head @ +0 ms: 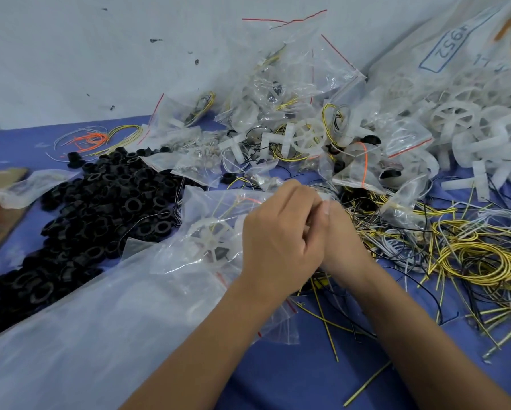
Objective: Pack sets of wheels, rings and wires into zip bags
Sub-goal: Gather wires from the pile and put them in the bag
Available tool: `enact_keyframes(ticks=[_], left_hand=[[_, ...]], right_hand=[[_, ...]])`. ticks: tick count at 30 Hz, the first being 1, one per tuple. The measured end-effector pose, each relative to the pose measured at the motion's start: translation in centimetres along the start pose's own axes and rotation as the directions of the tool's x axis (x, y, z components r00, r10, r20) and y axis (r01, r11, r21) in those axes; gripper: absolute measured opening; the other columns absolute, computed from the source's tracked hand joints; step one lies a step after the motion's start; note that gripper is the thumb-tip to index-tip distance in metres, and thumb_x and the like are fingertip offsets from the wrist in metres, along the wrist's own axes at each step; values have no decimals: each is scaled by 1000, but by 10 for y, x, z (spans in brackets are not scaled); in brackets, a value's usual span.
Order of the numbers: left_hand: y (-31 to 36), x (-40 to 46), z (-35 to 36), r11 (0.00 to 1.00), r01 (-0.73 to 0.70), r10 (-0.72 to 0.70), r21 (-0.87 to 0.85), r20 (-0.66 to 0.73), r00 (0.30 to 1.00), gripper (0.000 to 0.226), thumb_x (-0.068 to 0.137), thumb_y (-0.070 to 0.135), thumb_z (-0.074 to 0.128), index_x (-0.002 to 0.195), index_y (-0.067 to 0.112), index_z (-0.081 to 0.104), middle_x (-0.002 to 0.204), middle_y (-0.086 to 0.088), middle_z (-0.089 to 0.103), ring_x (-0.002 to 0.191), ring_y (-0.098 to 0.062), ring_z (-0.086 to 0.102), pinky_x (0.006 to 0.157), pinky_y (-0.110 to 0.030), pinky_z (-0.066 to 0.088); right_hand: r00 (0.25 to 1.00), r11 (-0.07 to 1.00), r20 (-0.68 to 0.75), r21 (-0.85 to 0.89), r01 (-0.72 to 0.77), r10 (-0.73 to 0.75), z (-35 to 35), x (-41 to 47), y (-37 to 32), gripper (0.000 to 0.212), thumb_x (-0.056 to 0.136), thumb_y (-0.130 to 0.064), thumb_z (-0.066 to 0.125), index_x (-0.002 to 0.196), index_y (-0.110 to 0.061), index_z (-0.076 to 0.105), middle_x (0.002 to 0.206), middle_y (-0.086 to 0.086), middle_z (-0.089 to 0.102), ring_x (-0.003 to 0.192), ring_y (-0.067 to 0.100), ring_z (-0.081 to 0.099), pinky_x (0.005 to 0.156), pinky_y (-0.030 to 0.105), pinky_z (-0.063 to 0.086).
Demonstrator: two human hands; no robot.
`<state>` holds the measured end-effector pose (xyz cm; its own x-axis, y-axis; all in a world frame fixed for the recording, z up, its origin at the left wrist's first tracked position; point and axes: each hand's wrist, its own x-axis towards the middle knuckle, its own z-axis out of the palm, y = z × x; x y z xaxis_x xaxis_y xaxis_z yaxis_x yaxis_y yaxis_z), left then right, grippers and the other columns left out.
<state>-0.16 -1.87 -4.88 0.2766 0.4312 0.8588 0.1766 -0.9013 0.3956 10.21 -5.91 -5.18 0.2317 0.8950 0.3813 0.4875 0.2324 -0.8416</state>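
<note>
Over blue table [278, 377] | both hands [304, 232] pinch zip bag [218, 220] | wheel [211, 235] inside

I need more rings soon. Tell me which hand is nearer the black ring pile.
Left. The left hand sits just right of the black ring pile, pinching a zip bag; the right hand is beyond it, farther right.

Only one text can be read. On the large translucent white plastic sack [443, 48] at the top right, which lies against the wall, there is a dark blue rectangular frame with printed digits inside it. They stand upside down and tilted for the camera; turned around they read "2561". Just beside the frame are some more blue marks, but they are too blurred to read.
</note>
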Motion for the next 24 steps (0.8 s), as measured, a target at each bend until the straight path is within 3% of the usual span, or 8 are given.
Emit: enact_keyframes(ticks=[3, 6, 12, 16, 20, 22, 24], left_hand=[[-1, -2, 2, 1000, -15, 16, -8, 10, 1000, 21, 97, 15, 57, 77, 8, 57, 75, -2, 52, 62, -21, 47, 54, -40, 40], [0, -3, 2, 1000, -20, 20, -11, 4, 1000, 21, 97, 16, 57, 77, 9, 56, 75, -2, 51, 63, -20, 46, 54, -39, 40], [-2, -4, 3, 1000, -17, 17, -3, -6, 1000, 20, 95, 15, 57, 76, 9, 56, 75, 0, 50, 64, -20, 46, 55, -39, 40], [-3, -6, 5, 999, -2, 2, -33, -2, 1000, 20, 96, 14, 58, 77, 9, 57, 76, 1, 51, 66, -19, 47, 58, -38, 40], [-3, -4, 5, 999, 0, 0, -36, -11, 1000, 20, 97, 16, 56, 79, 9, 58, 77, 0, 52, 68, -20, 49, 58, -38, 41], [-5, -4, 3, 999, 14, -15, -40, -22, 1000, 18, 96, 15, 57, 79, 9, 57, 78, 0, 53, 69, -19, 48, 60, -36, 40], [-7, -6, 2, 998, 58, -59, -38, -17, 998, 18, 94, 13, 59, 78, 8, 56, 78, 1, 51, 70, -17, 46, 61, -31, 38]], right_hand=[[999, 990, -23, 136, -39, 42, 2, -1, 4, 44, 82, 0, 56, 50, -28, 47, 50, -14, 38, 54, 2, 31, 46, 21, 29], [998, 960, 24, 272, -67, 62, 6, -3, 2, 59, 89, 19, 49, 53, -28, 50, 53, -13, 44, 56, 2, 38, 49, 21, 33], [988, 950, 140, 297, -100, 61, 10, -6, 1, 45, 96, 18, 44, 75, -21, 51, 66, -17, 57, 63, -11, 51, 60, 8, 43], [947, 879, 280, 398, -261, 155, 10, -7, -2, 37, 98, 18, 43, 90, -18, 52, 77, -21, 66, 77, -18, 58, 70, 5, 46], [887, 716, 373, 538, -445, 271, 9, -3, -7, 34, 102, 10, 43, 92, -20, 54, 80, -33, 67, 82, -11, 62, 69, 5, 47], [880, 581, 336, 662, -473, 335, 10, -2, -2, 23, 108, -11, 40, 92, -16, 55, 76, -21, 72, 80, -1, 66, 64, 10, 52], [860, 394, 368, 775, -493, 352, 12, -1, -7, 36, 104, -35, 40, 107, -4, 60, 93, 2, 74, 92, 15, 70, 78, 24, 59]])
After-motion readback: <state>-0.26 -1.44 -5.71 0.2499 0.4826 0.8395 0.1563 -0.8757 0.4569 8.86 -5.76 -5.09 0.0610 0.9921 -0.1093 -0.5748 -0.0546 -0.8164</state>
